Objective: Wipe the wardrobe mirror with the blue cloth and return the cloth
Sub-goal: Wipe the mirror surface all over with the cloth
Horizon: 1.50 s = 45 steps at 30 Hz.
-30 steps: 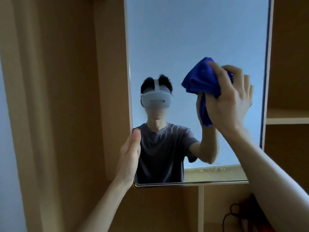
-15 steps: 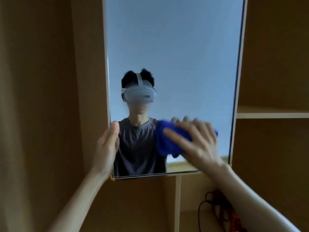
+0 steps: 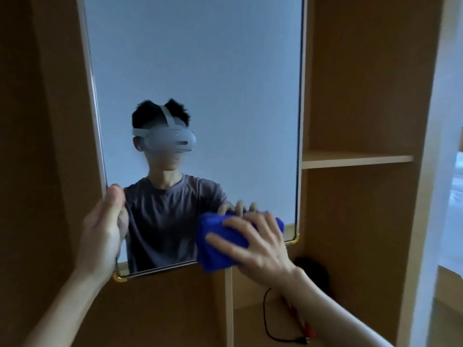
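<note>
The wardrobe mirror (image 3: 200, 71) is a tall pane with gold corner clips, fixed on the inside of an open wooden door. It reflects a person in a white headset and grey shirt. My left hand (image 3: 105, 229) grips the mirror's lower left edge, thumb on the glass. My right hand (image 3: 255, 244) presses the bunched blue cloth (image 3: 218, 249) flat against the glass near the bottom edge, right of centre. The cloth's lower part hangs just past the mirror's bottom rim.
Wooden wardrobe shelves (image 3: 355, 159) stand to the right of the mirror. A black cable (image 3: 273, 329) with red clips lies in the lower compartment under my right forearm. A vertical wooden divider (image 3: 229, 309) runs below the mirror.
My right hand has swept the cloth down from the upper right of the glass to the bottom edge and slightly right. The left hand keeps its hold on the mirror's edge.
</note>
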{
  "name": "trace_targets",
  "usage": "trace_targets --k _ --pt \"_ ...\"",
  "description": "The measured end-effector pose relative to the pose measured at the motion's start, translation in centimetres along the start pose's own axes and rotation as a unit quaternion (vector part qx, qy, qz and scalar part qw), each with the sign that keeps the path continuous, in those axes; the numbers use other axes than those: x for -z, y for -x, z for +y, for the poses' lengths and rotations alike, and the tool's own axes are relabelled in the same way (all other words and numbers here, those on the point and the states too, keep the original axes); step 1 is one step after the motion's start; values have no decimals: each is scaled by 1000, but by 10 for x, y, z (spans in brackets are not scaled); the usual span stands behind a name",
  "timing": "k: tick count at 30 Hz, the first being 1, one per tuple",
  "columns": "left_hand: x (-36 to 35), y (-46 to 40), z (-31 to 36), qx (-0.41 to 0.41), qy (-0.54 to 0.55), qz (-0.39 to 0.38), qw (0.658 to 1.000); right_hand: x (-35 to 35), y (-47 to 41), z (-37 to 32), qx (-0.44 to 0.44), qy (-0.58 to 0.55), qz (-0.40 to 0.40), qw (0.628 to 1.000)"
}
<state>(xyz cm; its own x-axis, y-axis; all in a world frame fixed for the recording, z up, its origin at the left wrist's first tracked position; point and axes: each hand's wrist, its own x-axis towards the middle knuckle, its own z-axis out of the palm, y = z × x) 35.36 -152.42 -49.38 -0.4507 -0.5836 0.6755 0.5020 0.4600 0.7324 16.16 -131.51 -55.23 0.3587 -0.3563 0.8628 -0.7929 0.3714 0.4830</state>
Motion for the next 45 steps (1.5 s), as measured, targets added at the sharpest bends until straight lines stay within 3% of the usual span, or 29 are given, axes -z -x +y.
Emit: trace_targets --k 3,5,10,13,17,20,22,24,27,29,35,38,42,45 --pt "-3 1 1 8 9 -7 1000 7 13 8 43 5 -35 998" --pt "-6 3 1 5 3 6 1000 14 -1 28 23 11 -20 999" --pt "-6 5 0 48 10 46 998 33 -52 99 -200 56 62 976" --pt "-6 4 1 59 3 41 997 36 -62 114 -283 31 76 956" --pt "-9 6 4 24 12 16 1000 26 -7 72 -257 25 40 965" --pt "-13 9 8 10 19 16 1000 26 61 39 -181 15 -43 982" --pt "-14 10 11 6 23 20 1000 33 83 37 -178 10 -76 981" --pt "-14 9 11 3 30 16 999 39 81 45 -257 -8 -63 964" --pt "-14 9 11 6 34 17 999 39 65 51 -422 -62 0 904" --pt "-15 10 12 2 28 24 999 33 59 41 -468 -93 23 879" --pt "-18 13 24 12 26 20 999 9 55 -26 -449 -87 35 889" --pt "-21 19 31 32 51 25 998 -4 36 -71 -380 -87 33 920" --pt "-18 18 38 50 47 27 997 -25 -7 -144 -222 -116 14 968" --pt "-16 20 37 75 45 35 996 -37 -29 -180 -209 -119 13 970"
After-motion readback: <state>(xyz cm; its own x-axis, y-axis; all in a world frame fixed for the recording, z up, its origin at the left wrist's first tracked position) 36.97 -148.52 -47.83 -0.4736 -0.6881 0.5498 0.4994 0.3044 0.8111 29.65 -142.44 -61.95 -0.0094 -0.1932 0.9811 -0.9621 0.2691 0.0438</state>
